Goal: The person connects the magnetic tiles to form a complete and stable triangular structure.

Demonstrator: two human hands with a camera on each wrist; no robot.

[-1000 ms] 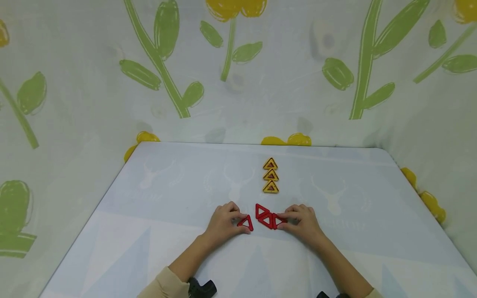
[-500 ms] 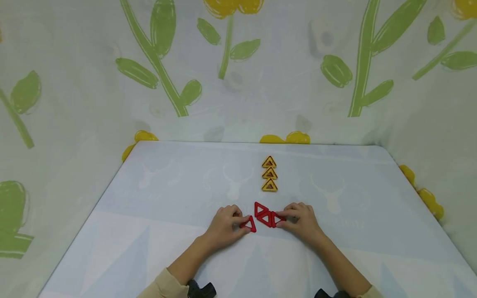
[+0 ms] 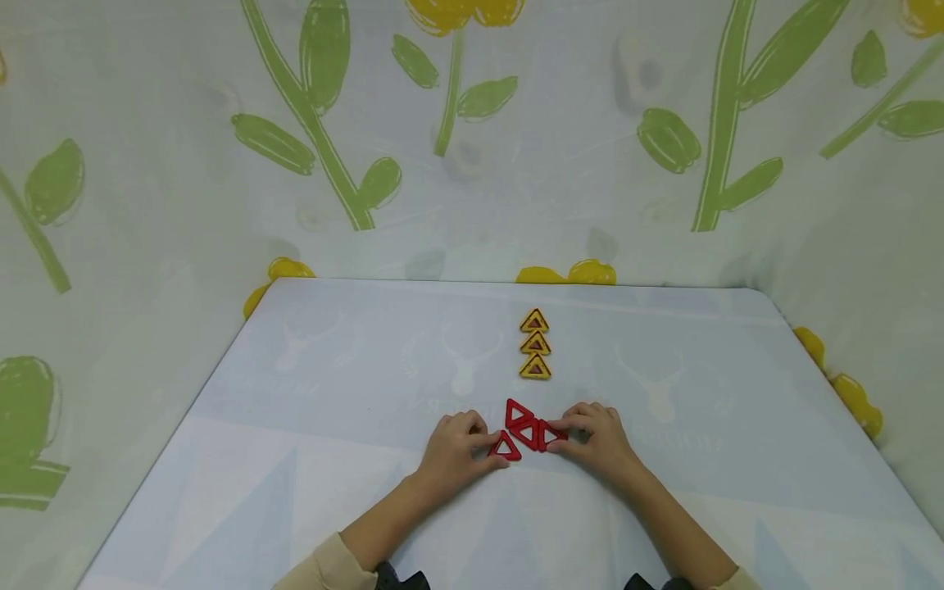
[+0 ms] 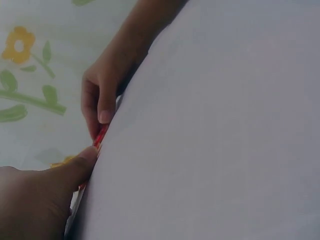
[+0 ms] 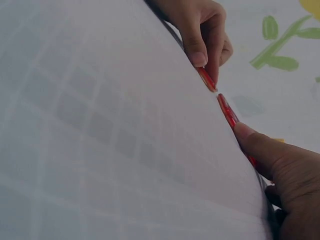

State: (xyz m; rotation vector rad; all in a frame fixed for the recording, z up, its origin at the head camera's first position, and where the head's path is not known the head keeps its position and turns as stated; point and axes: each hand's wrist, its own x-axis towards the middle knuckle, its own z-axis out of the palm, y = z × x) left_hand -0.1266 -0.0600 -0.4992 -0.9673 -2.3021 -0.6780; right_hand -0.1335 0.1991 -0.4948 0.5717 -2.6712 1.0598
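Note:
My left hand [image 3: 457, 451] pinches a hollow red triangle tile [image 3: 514, 447] between thumb and fingers, one point facing away from me. Right of it lie three more red triangle tiles, edge against edge: an upper tile [image 3: 510, 414], a middle one, and a right-hand tile [image 3: 542, 436]. My right hand [image 3: 599, 437] grips that right-hand tile by its outer end. In the right wrist view, a small gap separates the left tile [image 5: 207, 79] from the joined tiles [image 5: 228, 111]. The left wrist view shows the red tiles [image 4: 100, 134] edge-on, partly covered by fingers.
Farther back on the pale patterned table [image 3: 332, 410], three yellow triangle pieces [image 3: 535, 344] with brown centres stand in a column. Behind the table's far edge hangs a flower-printed cloth [image 3: 516, 205].
My left hand has slid right with its red triangle, bringing it close to the joined tiles; the triangle has turned slightly. My right hand keeps its grip in nearly the same place.

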